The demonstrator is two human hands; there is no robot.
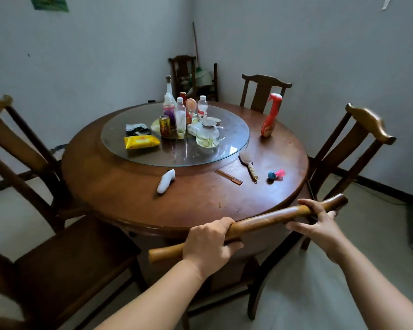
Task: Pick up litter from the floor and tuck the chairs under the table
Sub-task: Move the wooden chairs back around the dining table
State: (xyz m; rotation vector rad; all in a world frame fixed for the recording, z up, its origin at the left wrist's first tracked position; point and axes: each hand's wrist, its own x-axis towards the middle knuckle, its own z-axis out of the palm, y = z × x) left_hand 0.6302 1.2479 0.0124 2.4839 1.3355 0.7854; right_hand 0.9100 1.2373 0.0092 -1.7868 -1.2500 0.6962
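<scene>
Ahead, both hands grip the chair's top rail against the cluttered table.

Domestic dining room, corner of a home. Round wooden worktop with glass turntable carrying bottles, drink can, glass teapot, yellow packet. Matching carved wooden chairs set around. Plain pale walls; broom leaning in corner.

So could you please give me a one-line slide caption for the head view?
Both hands, left hand and right hand, grip a chair's top rail at the cluttered round table.
</scene>
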